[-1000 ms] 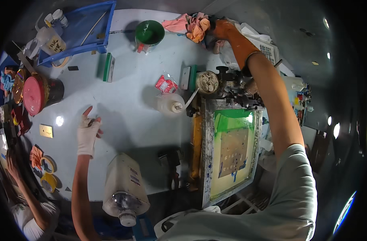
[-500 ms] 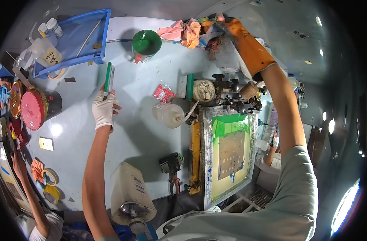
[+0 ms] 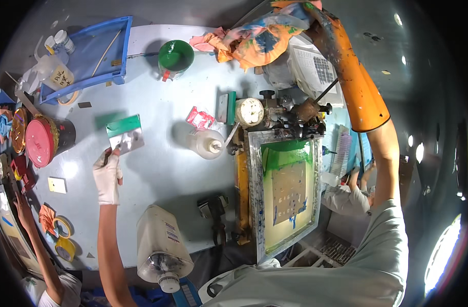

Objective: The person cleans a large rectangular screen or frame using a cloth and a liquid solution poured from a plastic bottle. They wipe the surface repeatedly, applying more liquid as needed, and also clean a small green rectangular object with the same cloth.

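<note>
My left hand, in a thin white glove, is closed on the lower edge of a small flat squeegee with a green upper strip and a pale, shiny lower part. It is held over the table on the left. My right hand, in a long orange rubber glove, is at the far right, closed on a stained orange and blue rag that hangs partly spread out. Some of its fingers are hidden by the cloth. To the right, a framed printing screen carries green ink along its far end.
A green-lined cup stands at the back. A blue tray, a red-lidded bucket and tape rolls lie left. A squeeze bottle and a large jug are mid-table. Co-workers' arms show at both sides.
My right hand has lifted the rag off the pile and spread it out. My left hand has moved left and nearer, and the squeegee's flat face has turned into view.
</note>
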`<state>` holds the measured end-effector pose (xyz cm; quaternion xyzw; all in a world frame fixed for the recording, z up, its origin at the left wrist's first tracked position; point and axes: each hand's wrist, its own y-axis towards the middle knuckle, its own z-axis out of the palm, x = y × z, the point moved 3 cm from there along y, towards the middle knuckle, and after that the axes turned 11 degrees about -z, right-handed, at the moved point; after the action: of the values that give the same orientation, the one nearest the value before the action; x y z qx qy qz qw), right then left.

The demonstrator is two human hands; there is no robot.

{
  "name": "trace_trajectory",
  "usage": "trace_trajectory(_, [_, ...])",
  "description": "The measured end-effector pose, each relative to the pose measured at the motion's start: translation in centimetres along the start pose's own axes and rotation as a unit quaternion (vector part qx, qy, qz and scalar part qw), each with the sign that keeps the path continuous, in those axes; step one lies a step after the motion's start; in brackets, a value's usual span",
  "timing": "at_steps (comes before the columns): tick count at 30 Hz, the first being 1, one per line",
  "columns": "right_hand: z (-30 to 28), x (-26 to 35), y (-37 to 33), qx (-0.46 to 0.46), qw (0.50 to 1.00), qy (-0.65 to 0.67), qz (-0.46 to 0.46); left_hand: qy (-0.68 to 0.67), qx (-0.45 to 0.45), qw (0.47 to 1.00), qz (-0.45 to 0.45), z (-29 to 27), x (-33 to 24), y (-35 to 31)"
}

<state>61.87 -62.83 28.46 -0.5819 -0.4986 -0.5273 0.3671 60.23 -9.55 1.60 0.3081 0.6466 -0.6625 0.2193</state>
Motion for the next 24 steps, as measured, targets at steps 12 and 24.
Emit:
trace_trajectory(12, [3.1,-17.2,0.3,0.125,0.683,-0.718,0.04,-0.05,-0.021,0.997,-0.051,-5.1,3.3,2.6])
trace_trajectory(24, [6.4,-27.6,0.4,0.255,0.595,-0.761,0.024,-0.087,0.002,0.993,0.082,-2.0,-1.7,-1.4])
